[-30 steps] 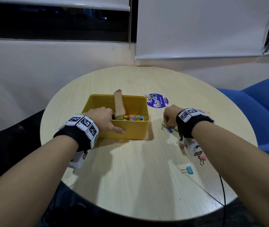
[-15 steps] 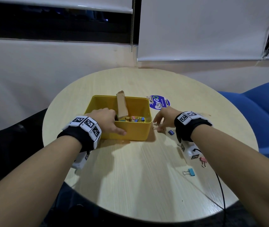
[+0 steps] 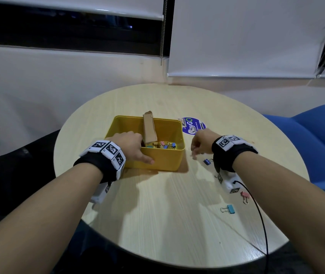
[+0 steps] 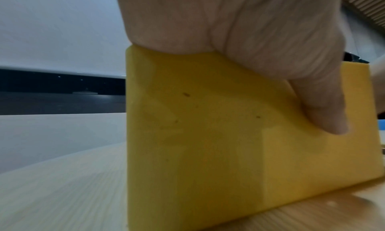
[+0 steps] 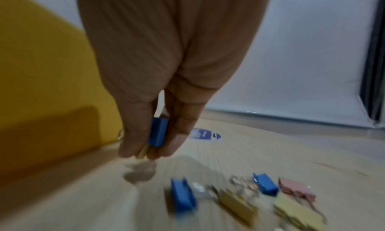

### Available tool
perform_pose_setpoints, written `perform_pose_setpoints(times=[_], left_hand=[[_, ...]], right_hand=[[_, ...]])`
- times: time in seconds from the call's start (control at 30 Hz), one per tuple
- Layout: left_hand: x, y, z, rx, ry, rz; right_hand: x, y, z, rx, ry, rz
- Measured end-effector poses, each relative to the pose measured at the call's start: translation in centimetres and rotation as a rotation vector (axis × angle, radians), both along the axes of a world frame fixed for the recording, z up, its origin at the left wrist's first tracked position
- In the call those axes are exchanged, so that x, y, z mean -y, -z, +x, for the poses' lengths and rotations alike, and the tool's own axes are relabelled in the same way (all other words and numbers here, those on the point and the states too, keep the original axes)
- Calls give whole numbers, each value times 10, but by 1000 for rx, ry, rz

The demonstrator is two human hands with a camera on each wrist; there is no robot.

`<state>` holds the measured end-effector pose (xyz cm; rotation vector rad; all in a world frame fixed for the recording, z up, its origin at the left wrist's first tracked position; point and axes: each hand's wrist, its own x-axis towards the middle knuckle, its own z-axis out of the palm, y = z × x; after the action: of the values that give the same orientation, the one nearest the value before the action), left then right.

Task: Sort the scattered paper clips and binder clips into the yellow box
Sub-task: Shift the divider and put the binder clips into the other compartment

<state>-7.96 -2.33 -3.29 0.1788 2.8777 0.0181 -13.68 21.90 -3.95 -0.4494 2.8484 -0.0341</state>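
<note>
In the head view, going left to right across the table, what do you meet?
Left hand gripping the box wall → yellow plastic box → right hand → small dark blue binder clip on the table → light blue binder clip → pink binder clip.

Dim overhead light, soft shadows on table [image 3: 157, 214]; wrist views motion-blurred, edges warped.

Left hand [image 3: 131, 144] grips near rim of yellow box [image 3: 163, 162]; right hand [image 3: 202, 142] hovers just beside it, fingers curled; dark blue binder clip [image 3: 207, 161] on surface [image 3: 167, 214] below right hand.
</note>
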Motion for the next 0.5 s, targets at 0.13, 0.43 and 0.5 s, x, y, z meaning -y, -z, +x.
perform_pose_setpoints(times=[0.13, 0.43, 0.5], left_hand=[[-1, -1, 1, -2, -9, 18], [-1, 0, 3, -3, -27, 19], [0, 0, 3, -3, -28, 19]], right_hand=[[11, -40, -1, -248, 96, -357], [56, -62, 9, -151, -55, -434], [50, -57, 9, -131, -49, -403]])
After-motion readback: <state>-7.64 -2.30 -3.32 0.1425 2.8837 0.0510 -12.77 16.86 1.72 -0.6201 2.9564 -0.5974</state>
